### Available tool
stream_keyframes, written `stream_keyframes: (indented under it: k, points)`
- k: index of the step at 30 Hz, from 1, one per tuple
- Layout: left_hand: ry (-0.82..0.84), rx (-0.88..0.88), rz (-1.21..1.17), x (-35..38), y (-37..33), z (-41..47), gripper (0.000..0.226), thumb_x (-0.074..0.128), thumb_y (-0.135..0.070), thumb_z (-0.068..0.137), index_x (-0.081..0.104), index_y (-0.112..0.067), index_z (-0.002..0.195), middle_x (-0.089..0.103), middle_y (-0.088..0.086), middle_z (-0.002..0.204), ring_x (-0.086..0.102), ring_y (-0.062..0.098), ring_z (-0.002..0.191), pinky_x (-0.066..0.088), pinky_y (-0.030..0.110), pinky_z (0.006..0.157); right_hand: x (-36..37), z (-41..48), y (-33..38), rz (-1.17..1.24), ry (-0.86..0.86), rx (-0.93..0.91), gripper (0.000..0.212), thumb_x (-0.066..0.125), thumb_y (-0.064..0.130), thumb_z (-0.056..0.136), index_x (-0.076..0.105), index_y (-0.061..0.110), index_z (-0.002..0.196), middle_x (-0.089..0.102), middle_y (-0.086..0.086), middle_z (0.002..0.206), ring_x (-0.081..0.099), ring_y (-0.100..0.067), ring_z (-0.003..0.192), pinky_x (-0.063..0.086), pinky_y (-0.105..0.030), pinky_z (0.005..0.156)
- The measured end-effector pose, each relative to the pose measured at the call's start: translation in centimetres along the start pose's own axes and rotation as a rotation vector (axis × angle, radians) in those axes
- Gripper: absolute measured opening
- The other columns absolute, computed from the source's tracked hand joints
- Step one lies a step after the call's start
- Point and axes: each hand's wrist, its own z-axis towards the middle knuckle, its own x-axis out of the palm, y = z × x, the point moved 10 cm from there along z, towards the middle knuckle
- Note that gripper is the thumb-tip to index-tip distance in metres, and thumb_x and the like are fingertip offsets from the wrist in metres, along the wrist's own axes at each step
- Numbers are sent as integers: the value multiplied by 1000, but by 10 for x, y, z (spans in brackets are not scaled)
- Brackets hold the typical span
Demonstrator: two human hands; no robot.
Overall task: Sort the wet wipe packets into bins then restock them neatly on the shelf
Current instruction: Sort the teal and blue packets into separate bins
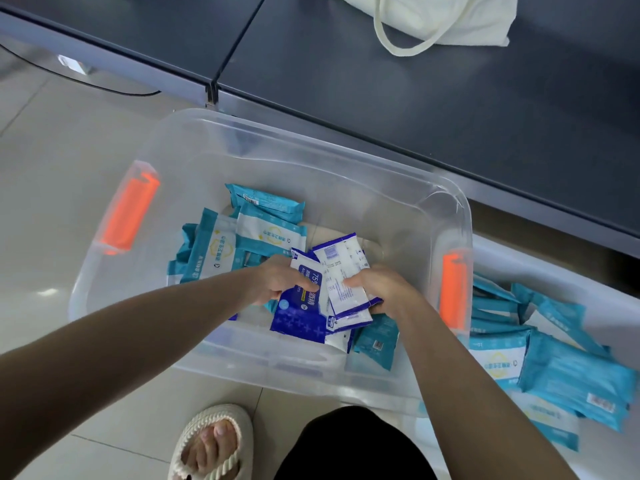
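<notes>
A clear plastic bin [242, 140] with orange handles stands on the floor below me. Inside it lie several teal wet wipe packets [263, 233] at the left and back. Both hands are inside the bin, over its middle. My left hand [280, 280] and my right hand [379, 289] together grip a stack of dark blue and white wipe packets [341, 282] from either side, thumbs on top. One more teal packet [375, 341] lies under the stack at the near right.
A second bin [540, 268] at the right holds several teal packets [561, 368]. The dark grey shelf [415, 98] runs along the far side, with a white tote bag [446, 19] on it. My sandalled foot [213, 441] is on the tiled floor.
</notes>
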Motion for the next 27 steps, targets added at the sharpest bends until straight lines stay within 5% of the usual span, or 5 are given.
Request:
stream_keyframes:
  k: [5,15,20,23,27]
  points:
    - [15,20,70,1,-3,-1,36,75,-3,76,62,-10,109,70,12,104,68,27,93,56,41,82,10,-2,5,91,27,-53,24,64,28,91,59,15,111,69,-6,105,67,-22,91,56,-41,79]
    - [106,3,19,-2,-4,-11,34,69,6,79,61,-9,109,68,14,104,66,29,93,55,41,76,4,1,-1,110,-39,-73,31,68,7,86,61,4,116,68,-14,112,68,-28,97,55,-43,86]
    - [-91,120,152,-23,-16,-9,45,74,-6,78,50,-13,115,63,9,106,63,24,91,53,38,75,-1,1,0,139,-47,-78,34,68,-4,80,62,1,114,68,-17,109,67,-31,92,57,-39,75]
    - [-149,121,169,-30,-15,-10,50,77,-12,76,46,-13,115,60,6,102,61,20,84,51,32,65,5,1,-3,113,-32,-51,24,69,8,83,63,6,106,69,-16,108,67,-30,92,57,-40,76]
    - [-83,36,107,-21,-7,-10,37,74,-11,80,55,-10,112,64,11,105,63,25,90,54,36,76,14,1,-1,32,-36,-53,34,66,43,86,60,17,106,68,-7,109,66,-27,99,53,-43,91]
